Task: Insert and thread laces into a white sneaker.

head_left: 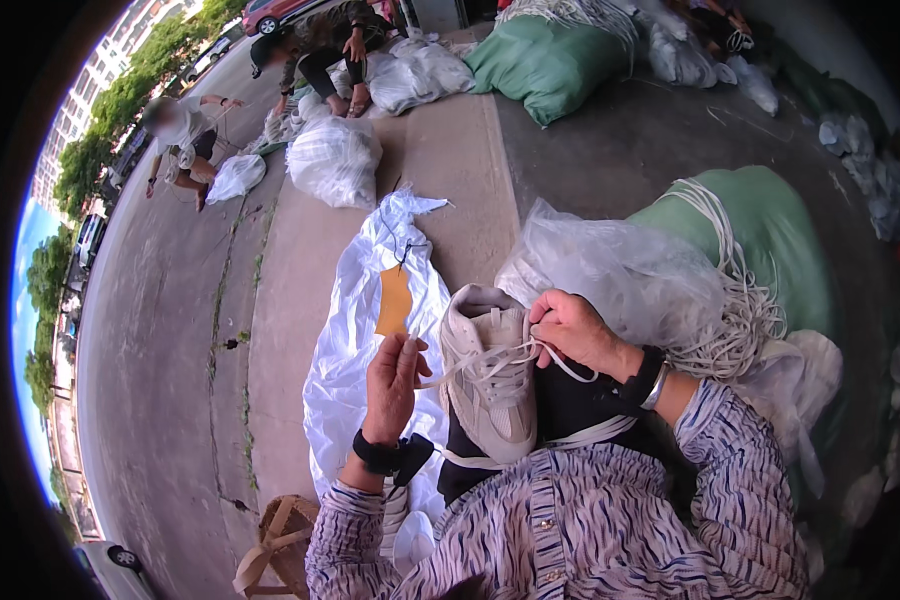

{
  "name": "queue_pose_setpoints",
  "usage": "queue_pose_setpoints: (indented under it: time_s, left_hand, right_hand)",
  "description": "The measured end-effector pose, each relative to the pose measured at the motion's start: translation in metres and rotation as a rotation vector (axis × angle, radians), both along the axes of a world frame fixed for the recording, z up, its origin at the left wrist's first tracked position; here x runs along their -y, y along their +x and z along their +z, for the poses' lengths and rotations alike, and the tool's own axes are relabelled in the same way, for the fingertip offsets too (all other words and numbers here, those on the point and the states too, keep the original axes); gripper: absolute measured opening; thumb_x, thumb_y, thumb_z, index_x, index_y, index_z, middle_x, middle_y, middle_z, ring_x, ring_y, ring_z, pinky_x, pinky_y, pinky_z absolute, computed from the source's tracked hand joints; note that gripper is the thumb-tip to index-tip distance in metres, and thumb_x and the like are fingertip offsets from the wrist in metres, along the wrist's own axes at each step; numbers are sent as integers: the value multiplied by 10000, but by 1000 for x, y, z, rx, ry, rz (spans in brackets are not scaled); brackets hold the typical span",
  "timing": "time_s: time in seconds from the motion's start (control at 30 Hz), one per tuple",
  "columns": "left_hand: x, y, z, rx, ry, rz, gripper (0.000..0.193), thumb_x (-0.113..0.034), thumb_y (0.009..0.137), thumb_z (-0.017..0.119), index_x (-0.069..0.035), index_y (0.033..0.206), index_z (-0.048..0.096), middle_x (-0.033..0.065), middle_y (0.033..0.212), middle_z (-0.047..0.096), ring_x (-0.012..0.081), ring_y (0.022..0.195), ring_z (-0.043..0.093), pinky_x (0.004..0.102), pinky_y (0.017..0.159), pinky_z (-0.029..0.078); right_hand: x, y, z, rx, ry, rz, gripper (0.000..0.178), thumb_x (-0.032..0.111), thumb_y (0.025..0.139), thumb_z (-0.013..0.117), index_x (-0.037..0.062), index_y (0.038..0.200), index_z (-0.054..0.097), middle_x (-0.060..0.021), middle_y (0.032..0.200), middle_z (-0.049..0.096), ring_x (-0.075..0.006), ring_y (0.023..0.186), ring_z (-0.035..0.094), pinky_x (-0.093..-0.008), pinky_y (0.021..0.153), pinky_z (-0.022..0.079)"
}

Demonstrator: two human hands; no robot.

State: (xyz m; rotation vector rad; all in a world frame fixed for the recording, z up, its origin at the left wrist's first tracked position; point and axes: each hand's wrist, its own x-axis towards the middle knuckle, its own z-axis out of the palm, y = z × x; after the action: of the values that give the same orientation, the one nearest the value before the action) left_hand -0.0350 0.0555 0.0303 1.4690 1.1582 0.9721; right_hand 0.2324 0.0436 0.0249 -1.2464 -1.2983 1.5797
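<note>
A beige sneaker (495,390) rests on my lap, its toe toward me and its opening away. Pale flat shoelaces cross loosely over its tongue. On the shoe's left side, my left hand (393,385) is closed, pinching one shoelace (440,378) between thumb and fingers. At the right of the shoe's collar, my right hand (575,328) pinches the other lace, which hangs in a loop below the fingers. Long white laces also lie across my dark-trousered lap.
A white plastic sheet (345,350) with a yellow tag (394,302) lies at left. To the right stand a clear plastic bag (610,265), a green sack (770,220) and a bundle of white laces (738,325). A woven stool (288,540) is lower left. Two people work among bags far off.
</note>
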Motion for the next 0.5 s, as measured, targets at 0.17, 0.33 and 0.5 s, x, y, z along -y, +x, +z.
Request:
queue_pose_setpoints:
  time_s: [0.17,0.33,0.5]
  left_hand:
    - [7,24,1,-17,-137,-104,200,-217,960,482,-38,917,562,-23,731,551,63,652,504,207,606,422]
    - [17,24,-6,-99,-149,-305,237,-209,937,536,0,850,605,-34,688,527,47,634,442,203,587,382]
    - [13,24,-1,-35,-129,-130,252,-221,922,566,12,854,634,-37,677,538,45,640,447,200,594,386]
  right_hand:
    - [-1,1,3,308,317,36,222,-16,810,522,-5,1025,466,-63,615,593,-131,536,604,-265,500,465]
    - [-16,15,21,664,482,324,318,5,764,569,9,1071,486,-145,740,629,-335,718,628,-390,647,491]
    - [-22,16,26,696,725,459,161,23,718,616,41,861,546,-167,781,614,-352,789,616,-421,663,480]
